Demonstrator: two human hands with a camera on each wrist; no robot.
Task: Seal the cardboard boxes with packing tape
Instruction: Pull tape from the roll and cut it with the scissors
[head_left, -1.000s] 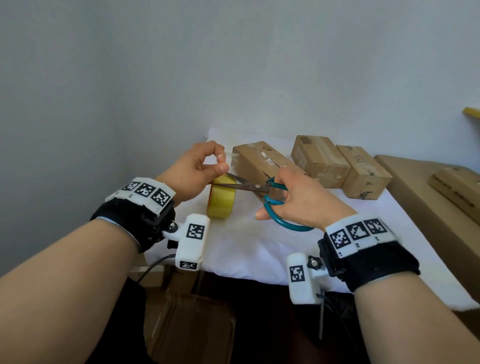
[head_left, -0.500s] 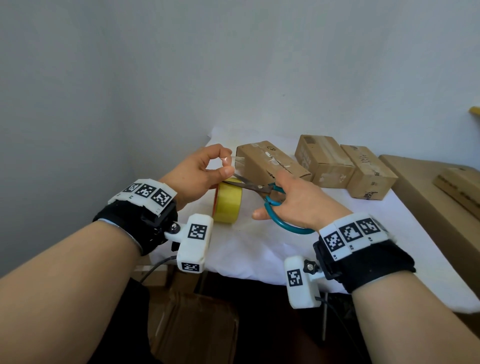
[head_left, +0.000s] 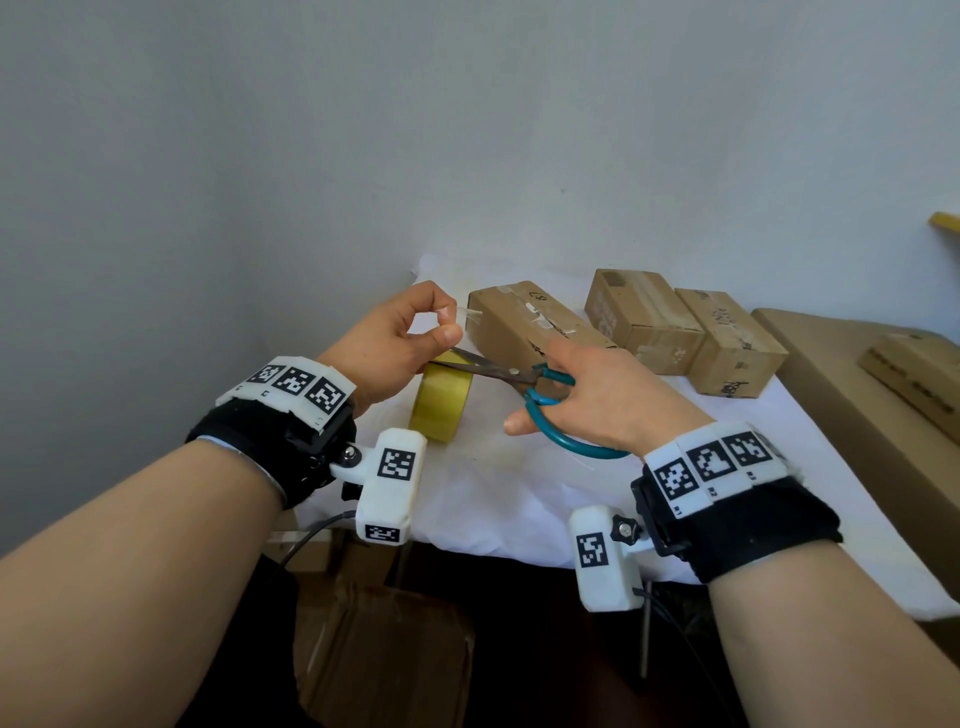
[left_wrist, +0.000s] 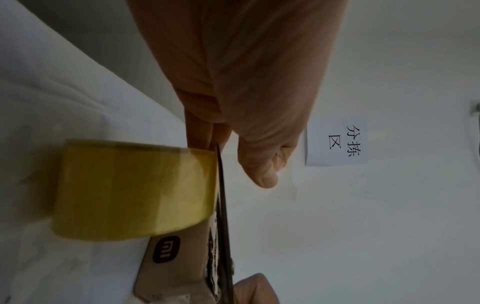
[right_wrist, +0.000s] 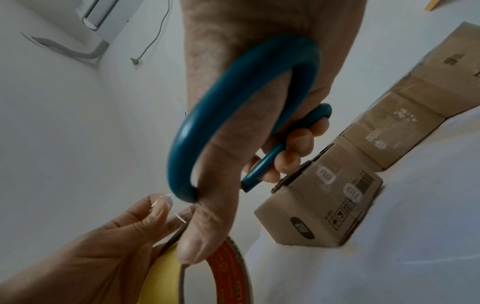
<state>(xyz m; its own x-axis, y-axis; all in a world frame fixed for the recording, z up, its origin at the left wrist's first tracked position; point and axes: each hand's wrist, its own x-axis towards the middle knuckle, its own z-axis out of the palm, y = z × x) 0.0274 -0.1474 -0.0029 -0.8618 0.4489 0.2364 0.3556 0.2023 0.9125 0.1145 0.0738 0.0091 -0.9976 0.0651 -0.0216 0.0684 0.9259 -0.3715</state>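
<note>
A yellow packing tape roll (head_left: 441, 402) (left_wrist: 135, 189) (right_wrist: 233, 267) stands on edge on the white tablecloth (head_left: 519, 483). My left hand (head_left: 451, 325) pinches the clear tape end (head_left: 465, 314) just above the roll, between thumb and forefinger. My right hand (head_left: 540, 400) grips teal-handled scissors (head_left: 563, 434) (right_wrist: 233, 115). Their blades (head_left: 493, 369) (left_wrist: 223, 226) lie across the strip at the top of the roll. Three small cardboard boxes sit behind: the nearest (head_left: 535, 327) (right_wrist: 324, 205) right beside the roll, a middle one (head_left: 644, 312), and one at the far right (head_left: 727, 348).
A large cardboard box (head_left: 857, 395) borders the table on the right, with a flat box (head_left: 914, 374) on it. Under the table's near edge stands an open carton (head_left: 384, 660). The wall is close behind, with a paper sign (left_wrist: 337, 142) on it.
My left hand has lifted the tape end slightly up and right. The scissors stay across the strip at the roll's top; both hands keep their hold.
</note>
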